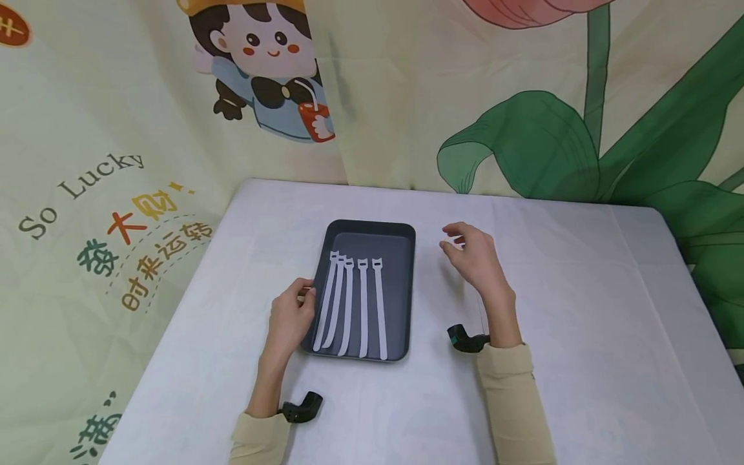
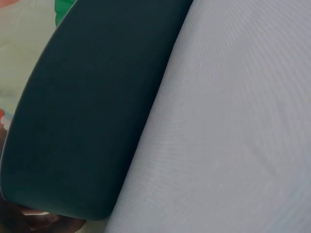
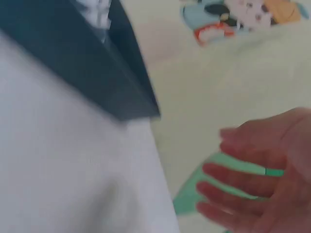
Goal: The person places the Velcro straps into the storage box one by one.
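Observation:
A dark grey rectangular tray (image 1: 397, 290) lies on the table, with several white strap-like cable ties (image 1: 363, 310) side by side in it. Each tie has a slotted head at the far end. At the tray's left side, my left hand (image 1: 289, 316) holds the rim with bent fingers. The left wrist view shows the tray's dark outer wall (image 2: 92, 107), with part of the hand in shadow at the lower left. My right hand (image 1: 473, 255) hovers to the right of the tray, apart from it. Its fingers (image 3: 233, 177) are loosely bent and hold nothing.
The tray rests on a white-covered table (image 1: 581, 310) whose back edge meets a printed cloth backdrop (image 1: 395, 97). A small black wrist camera (image 1: 302, 408) sits by the left wrist and another black camera (image 1: 465, 339) by the right.

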A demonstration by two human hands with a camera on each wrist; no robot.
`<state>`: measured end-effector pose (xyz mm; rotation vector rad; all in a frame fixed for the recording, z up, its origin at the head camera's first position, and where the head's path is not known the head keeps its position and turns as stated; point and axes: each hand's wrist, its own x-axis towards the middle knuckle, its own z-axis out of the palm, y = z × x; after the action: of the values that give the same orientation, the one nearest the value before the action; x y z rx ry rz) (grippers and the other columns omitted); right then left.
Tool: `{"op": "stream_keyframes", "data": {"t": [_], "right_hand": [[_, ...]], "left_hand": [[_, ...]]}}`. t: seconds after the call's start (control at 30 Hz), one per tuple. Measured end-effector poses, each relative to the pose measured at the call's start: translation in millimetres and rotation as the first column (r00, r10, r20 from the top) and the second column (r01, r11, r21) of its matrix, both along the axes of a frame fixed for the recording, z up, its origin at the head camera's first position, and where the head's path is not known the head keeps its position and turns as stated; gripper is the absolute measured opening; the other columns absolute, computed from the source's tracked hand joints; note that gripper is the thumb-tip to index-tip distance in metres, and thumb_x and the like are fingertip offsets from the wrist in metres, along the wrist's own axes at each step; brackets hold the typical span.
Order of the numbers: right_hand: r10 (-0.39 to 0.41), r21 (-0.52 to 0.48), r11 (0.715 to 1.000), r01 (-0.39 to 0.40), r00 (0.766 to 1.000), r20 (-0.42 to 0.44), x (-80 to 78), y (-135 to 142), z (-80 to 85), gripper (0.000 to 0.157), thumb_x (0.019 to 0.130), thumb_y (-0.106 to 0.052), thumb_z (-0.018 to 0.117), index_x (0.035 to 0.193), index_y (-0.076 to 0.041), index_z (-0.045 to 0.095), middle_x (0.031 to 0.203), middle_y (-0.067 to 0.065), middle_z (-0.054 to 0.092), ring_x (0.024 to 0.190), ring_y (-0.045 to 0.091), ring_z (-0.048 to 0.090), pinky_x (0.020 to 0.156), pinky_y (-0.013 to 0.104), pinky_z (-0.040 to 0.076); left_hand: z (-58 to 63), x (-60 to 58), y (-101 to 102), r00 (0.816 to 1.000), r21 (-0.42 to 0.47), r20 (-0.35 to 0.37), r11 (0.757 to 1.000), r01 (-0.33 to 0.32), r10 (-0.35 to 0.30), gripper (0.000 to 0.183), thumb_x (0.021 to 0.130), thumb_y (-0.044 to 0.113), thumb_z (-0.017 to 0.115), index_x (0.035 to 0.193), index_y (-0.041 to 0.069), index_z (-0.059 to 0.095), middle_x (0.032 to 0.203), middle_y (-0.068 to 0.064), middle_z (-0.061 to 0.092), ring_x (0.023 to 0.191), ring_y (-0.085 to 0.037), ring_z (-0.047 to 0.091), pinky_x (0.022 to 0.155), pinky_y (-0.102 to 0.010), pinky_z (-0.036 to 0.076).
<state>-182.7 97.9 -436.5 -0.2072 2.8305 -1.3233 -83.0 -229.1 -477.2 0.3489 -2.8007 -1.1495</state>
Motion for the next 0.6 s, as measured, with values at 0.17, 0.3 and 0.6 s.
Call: {"op": "stream_keyframes", "data": {"t": [0.17, 0.3, 0.6], "right_hand": [[-0.081, 0.12, 0.99, 0.071, 0.994, 0.078, -4.8, 15, -7.0, 0.039, 0.097, -0.012, 0.065, 0.134, 0.0, 0.063, 0.139, 0.023, 0.06, 0.133, 0.042, 0.053, 0.105, 0.056, 0.046], [-0.115, 0.102, 0.989, 0.104, 0.988, 0.107, -8.6, 23, -13.7, 0.04, 0.098, -0.013, 0.063, 0.136, -0.001, 0.062, 0.143, 0.024, 0.057, 0.139, 0.042, 0.048, 0.11, 0.056, 0.043], [-0.159, 0.072, 0.986, 0.148, 0.969, 0.189, -12.3, 38, -19.7, 0.043, 0.101, -0.016, 0.059, 0.141, 0.0, 0.058, 0.151, 0.024, 0.051, 0.141, 0.042, 0.045, 0.108, 0.056, 0.044]], "left_hand": [[-0.8, 1.0, -1, 1.0, 0.006, 0.001, 1.0, -0.003, 0.003, 0.027, 0.103, 0.008, 0.054, 0.125, -0.003, 0.067, 0.108, -0.023, 0.073, 0.085, -0.03, 0.07, 0.066, -0.031, 0.051], [-1.1, 1.3, 0, 1.0, 0.002, -0.001, 1.0, -0.003, 0.003, 0.027, 0.103, 0.008, 0.054, 0.125, -0.003, 0.067, 0.108, -0.023, 0.073, 0.084, -0.03, 0.07, 0.065, -0.031, 0.051], [-1.8, 0.5, -1, 1.0, -0.002, -0.008, 1.0, 0.0, 0.0, 0.027, 0.103, 0.008, 0.055, 0.124, -0.003, 0.067, 0.108, -0.023, 0.073, 0.083, -0.03, 0.071, 0.065, -0.031, 0.05]]}}
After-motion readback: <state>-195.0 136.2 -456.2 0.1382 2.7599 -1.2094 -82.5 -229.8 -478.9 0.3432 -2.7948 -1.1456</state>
